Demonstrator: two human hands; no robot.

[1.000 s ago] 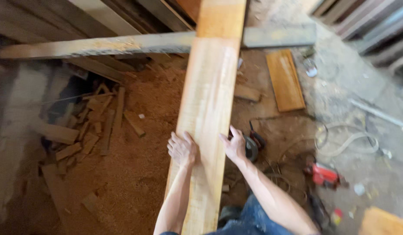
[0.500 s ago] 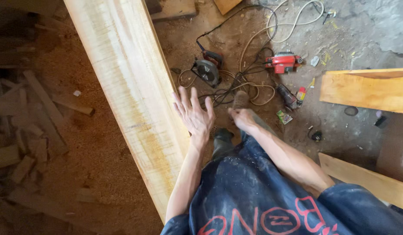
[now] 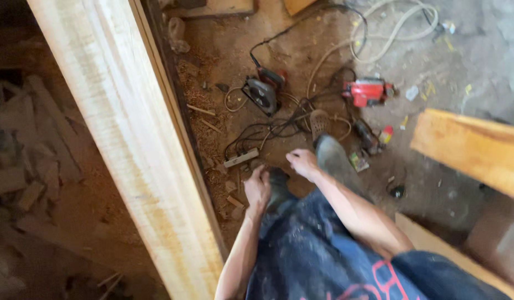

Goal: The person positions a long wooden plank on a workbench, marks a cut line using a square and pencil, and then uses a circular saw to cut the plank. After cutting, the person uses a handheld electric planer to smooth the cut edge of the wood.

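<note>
A long, wide pale wooden plank (image 3: pixel 137 150) runs from the top left down to the bottom centre, raised above the floor. My left hand (image 3: pixel 258 190) hangs off the plank just to its right, fingers pointing down, holding nothing. My right hand (image 3: pixel 303 163) is a little further right, fingers loosely curled, and I see nothing in it; the blur hides its grip. Both hands hover over my dark shoes (image 3: pixel 332 156) and a white power strip (image 3: pixel 241 158) on the sawdust floor.
A circular saw (image 3: pixel 262 94) and a red power tool (image 3: pixel 368 91) lie among tangled cables (image 3: pixel 279 128) beyond my feet. An orange-toned board (image 3: pixel 473 150) sits at the right, another board (image 3: pixel 451 255) below it. Wood offcuts (image 3: pixel 29 144) pile up at the left.
Both hands have come off the plank and dropped toward the floor by my feet. My view has tilted down and right, so the plank now lies at the left.
</note>
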